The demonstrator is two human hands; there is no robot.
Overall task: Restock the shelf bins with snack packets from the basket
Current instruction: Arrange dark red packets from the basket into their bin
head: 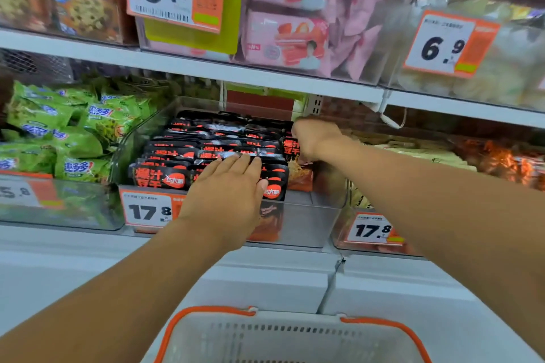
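The left hand [228,186] lies flat, fingers straight, on the black snack packets [206,153] in the clear bin [309,224], apparently holding the rows steady. At its two o'clock, the right hand [315,138] grips one packet, seemingly slotting it upright. The basket [295,333] waits at six o'clock.

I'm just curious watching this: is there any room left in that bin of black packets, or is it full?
Bare room shows at the clear bin's front right corner, between the black packets and its right wall. The left side is crowded with packed rows, under the left hand. The right hand holds a packet at the right.
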